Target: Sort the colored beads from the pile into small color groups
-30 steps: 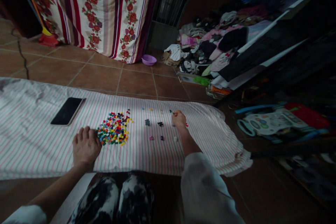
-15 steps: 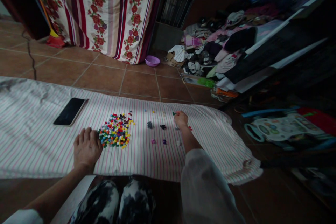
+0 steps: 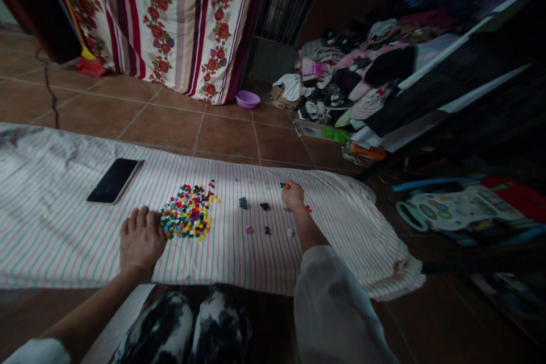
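My left hand (image 3: 141,239) lies flat on the striped cloth, fingers stretched forward, its thumb side touching the edge of a pile of small coloured cubes (image 3: 187,213). Over on the right, my right hand (image 3: 293,194) is closed in a pinch, with small green cubes (image 3: 282,185) at its fingertips. Little single-colour groups are set out in rough rows between the pile and this hand: grey-blue cubes (image 3: 243,203), black cubes (image 3: 265,206), pink cubes (image 3: 249,230), purple cubes (image 3: 267,230) and white cubes (image 3: 290,232). Red cubes (image 3: 309,209) show partly behind my right wrist.
A dark-screened phone or tablet (image 3: 114,181) rests on the striped cloth (image 3: 55,205), left of the pile. Beyond, on the tiled floor, are a purple basin (image 3: 248,99), a red broom (image 3: 90,66) and a heap of clothes (image 3: 341,74). A toy panel (image 3: 464,207) stands at right.
My right hand has shifted very slightly, its fingertips still by the green cubes. My left hand stays where it was.
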A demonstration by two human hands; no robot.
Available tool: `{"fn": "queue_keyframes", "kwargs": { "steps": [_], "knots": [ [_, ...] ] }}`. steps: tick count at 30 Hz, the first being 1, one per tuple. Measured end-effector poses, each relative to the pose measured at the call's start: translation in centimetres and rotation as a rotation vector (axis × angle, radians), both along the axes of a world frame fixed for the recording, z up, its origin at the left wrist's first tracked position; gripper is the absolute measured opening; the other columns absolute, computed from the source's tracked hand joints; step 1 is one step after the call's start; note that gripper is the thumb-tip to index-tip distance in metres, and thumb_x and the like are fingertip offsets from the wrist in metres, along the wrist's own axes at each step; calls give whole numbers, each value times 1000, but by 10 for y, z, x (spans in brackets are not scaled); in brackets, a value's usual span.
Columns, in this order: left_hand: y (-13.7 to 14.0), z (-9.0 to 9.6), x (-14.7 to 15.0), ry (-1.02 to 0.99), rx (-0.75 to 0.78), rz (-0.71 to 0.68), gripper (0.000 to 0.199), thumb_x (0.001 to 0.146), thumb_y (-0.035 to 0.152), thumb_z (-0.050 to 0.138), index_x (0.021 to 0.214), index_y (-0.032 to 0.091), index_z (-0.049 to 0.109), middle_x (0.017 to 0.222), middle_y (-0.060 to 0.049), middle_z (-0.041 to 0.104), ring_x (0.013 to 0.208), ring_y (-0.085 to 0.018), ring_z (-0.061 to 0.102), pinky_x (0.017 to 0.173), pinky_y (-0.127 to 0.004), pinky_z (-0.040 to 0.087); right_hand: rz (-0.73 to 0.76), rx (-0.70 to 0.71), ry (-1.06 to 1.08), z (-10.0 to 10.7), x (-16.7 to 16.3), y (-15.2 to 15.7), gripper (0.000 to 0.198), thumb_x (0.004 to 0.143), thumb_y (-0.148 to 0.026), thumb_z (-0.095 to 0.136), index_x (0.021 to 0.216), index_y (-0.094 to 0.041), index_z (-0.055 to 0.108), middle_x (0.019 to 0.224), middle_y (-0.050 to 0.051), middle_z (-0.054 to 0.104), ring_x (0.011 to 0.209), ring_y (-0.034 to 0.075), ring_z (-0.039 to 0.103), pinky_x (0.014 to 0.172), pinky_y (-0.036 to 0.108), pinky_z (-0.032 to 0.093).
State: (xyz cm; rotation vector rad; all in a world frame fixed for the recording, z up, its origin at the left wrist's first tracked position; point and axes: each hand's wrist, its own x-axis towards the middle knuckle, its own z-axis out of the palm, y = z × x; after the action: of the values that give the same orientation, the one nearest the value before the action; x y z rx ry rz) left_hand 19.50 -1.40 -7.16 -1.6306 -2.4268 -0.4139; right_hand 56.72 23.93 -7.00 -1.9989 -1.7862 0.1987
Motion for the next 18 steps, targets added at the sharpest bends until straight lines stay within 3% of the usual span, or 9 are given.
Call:
{"fn": "queue_keyframes", "kwargs": {
  "steps": [6,18],
  "knots": [
    [0,-1,0,23,-4,-1,32,85,27,39,108,12,57,129,-19,53,128,-33,39,103,-48,31,-48,-47,6,2,-1,0,37,78,-9,45,102,-14,72,96,9,71,92,18,65,86,25,46],
    [0,0,-1,-16,5,-5,33,87,27,38,107,11,57,129,-19,52,129,-34,39,104,-49,31,-20,-49,16,4,2,-5,34,79,-11,45,101,-15,72,95,8,72,90,17,65,85,24,47]
  ]
}}
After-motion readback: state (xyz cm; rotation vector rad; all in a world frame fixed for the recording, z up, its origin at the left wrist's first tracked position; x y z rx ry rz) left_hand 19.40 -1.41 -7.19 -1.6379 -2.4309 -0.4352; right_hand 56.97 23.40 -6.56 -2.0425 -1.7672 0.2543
